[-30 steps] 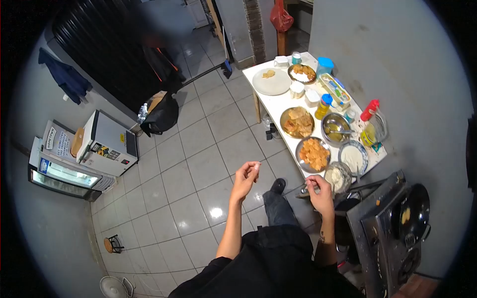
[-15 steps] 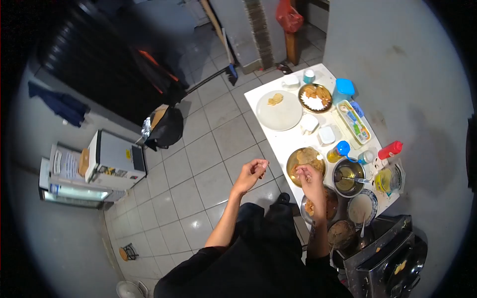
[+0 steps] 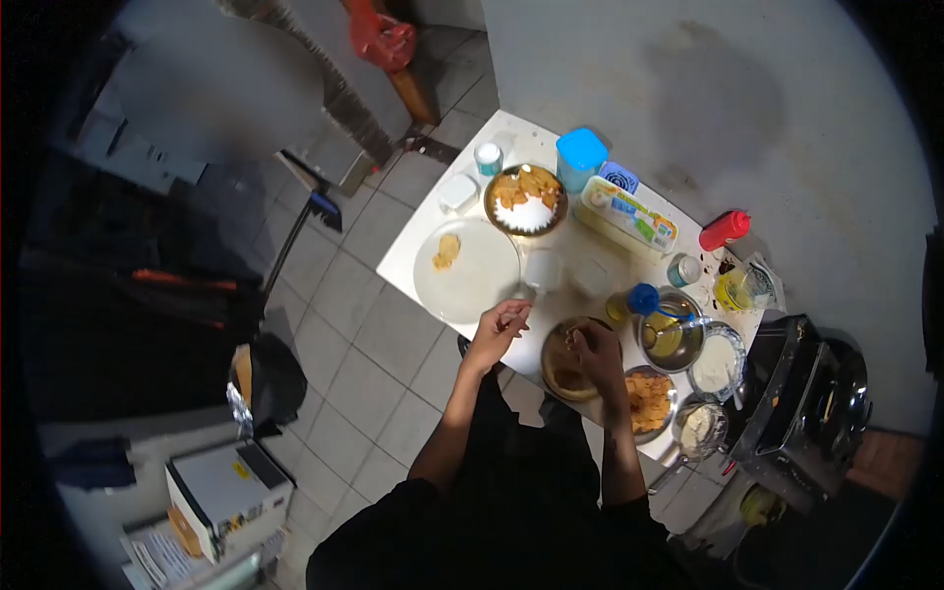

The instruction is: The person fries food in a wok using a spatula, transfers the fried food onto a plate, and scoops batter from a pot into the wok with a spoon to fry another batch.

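Note:
My left hand (image 3: 500,334) is over the table's front edge, beside a large pale plate (image 3: 467,285) with small yellowish pieces of food (image 3: 447,252). Its fingers are curled in, thumb against fingertips; whatever they hold, if anything, is too small to make out. My right hand (image 3: 598,360) hangs over a round metal bowl (image 3: 553,372) with brownish contents, its fingers pinched together. What lies between them is hidden. Close to its wrist is a metal bowl of orange-brown food pieces (image 3: 648,401).
Beyond stand a bowl of white powder and golden pieces (image 3: 526,213), a blue-lidded container (image 3: 580,157), and a plastic tub (image 3: 629,218). Rightward are a bowl of yellow liquid (image 3: 667,342), a red bottle (image 3: 726,230), a white-filled bowl (image 3: 718,362) and a black stove (image 3: 787,413).
My view has turned, so the table sits further left. My left hand has come from over the floor to the table edge. The right hand stays by the metal bowl, fingers pinched.

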Motion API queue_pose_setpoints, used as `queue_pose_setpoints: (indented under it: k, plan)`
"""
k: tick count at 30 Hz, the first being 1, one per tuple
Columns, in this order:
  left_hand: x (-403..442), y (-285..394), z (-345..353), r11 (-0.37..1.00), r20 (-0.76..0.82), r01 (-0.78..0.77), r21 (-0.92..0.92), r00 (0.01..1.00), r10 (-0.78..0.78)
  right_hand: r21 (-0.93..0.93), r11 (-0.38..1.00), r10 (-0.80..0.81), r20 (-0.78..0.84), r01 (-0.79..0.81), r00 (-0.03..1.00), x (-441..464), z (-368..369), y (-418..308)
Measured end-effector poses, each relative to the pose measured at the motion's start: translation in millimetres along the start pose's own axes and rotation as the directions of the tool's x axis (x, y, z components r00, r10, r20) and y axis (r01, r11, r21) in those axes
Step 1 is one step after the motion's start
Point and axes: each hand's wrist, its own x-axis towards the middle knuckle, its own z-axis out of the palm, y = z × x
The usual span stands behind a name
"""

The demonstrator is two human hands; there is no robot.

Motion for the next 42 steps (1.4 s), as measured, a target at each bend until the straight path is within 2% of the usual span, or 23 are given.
queue_pose_setpoints:
  k: [1,3,4,5,6,7,8,11,14,16,17,21,23,25,27,28,29,31,32,36,38,41,42]
  plan:
    - [16,9,-17,1.000,0.029,-0.006,0.010,1.000,0.005,0.096,0.995,0.029,0.004,-0.029,1.000,14,18,-3]
    - [34,19,-47,0.990,0.051,0.049,0.132,0.997,-0.056,0.058,0.995,0.086,-0.039,-0.084,0.996,35,47,-11]
    - [38,22,-62,0.995,0.059,0.050,0.088,0.997,-0.055,0.042,0.996,0.085,-0.062,-0.082,0.995,48,59,-21]
    - [51,30,-79,0.998,0.065,0.033,0.047,0.997,-0.036,0.027,0.998,0.065,-0.089,-0.063,0.994,69,69,-32]
    - [59,33,-97,0.998,0.077,0.032,0.055,0.996,-0.036,-0.058,0.998,-0.029,-0.135,0.021,0.990,90,77,-16]
    - [63,35,-114,0.998,0.088,0.039,0.058,0.995,-0.044,-0.023,0.999,0.042,-0.170,-0.046,0.985,105,80,-25]
    - [70,40,-130,0.997,0.085,0.044,0.070,0.995,-0.050,-0.011,0.999,-0.046,-0.237,0.044,0.970,126,83,-11]
    - [85,54,-166,0.993,0.078,0.066,0.095,0.994,-0.073,-0.092,0.992,0.040,-0.409,-0.085,0.912,188,83,22]
    - [92,57,-193,0.995,0.048,0.029,0.099,0.998,-0.034,-0.171,0.976,0.044,-0.455,-0.135,0.889,226,86,41]
    - [91,54,-205,0.994,0.039,0.022,0.107,0.999,-0.027,-0.338,0.888,0.098,-0.525,-0.313,0.845,244,90,39]
    - [89,52,-213,0.993,0.030,0.025,0.119,0.999,-0.029,-0.333,0.892,0.094,-0.526,-0.306,0.846,251,92,38]
    - [78,49,-226,0.989,0.029,0.047,0.141,0.998,-0.051,-0.354,0.813,0.207,-0.566,-0.462,0.798,269,100,43]
    - [74,52,-232,0.985,0.018,0.055,0.166,0.998,-0.059,-0.261,0.794,0.334,-0.567,-0.549,0.753,277,102,49]
    - [71,45,-241,0.992,0.035,0.042,0.122,0.998,-0.046,-0.275,0.816,0.278,-0.586,-0.509,0.761,293,105,106]
    - [73,37,-249,0.994,0.032,0.039,0.100,0.999,-0.042,0.023,0.855,0.457,-0.503,-0.518,0.733,311,104,151]
    - [73,36,-252,0.994,0.028,0.034,0.104,0.999,-0.037,0.136,0.852,0.504,-0.481,-0.506,0.718,306,105,131]
    - [74,36,-256,0.994,0.023,0.027,0.108,0.999,-0.030,0.138,0.856,0.497,-0.480,-0.497,0.723,305,107,119]
    - [73,39,-259,0.994,0.014,0.026,0.105,1.000,-0.028,0.256,0.849,0.529,-0.412,-0.463,0.742,312,109,130]
    - [72,38,-260,0.995,0.001,0.035,0.098,0.999,-0.035,0.325,0.832,0.553,-0.443,-0.449,0.705,314,111,133]
    - [72,36,-264,0.993,-0.015,0.050,0.106,0.999,-0.049,0.267,0.840,0.543,-0.449,-0.473,0.710,321,107,142]
    - [73,36,-263,0.994,-0.011,0.047,0.104,0.999,-0.046,0.664,0.697,0.559,-0.266,-0.271,0.785,309,108,115]
    - [74,38,-264,0.995,-0.005,0.041,0.095,0.999,-0.040,0.720,0.634,0.572,-0.193,-0.280,0.797,293,104,68]
    - [74,38,-263,0.996,-0.007,0.036,0.083,0.999,-0.036,0.758,0.603,0.530,-0.149,-0.248,0.835,282,103,48]
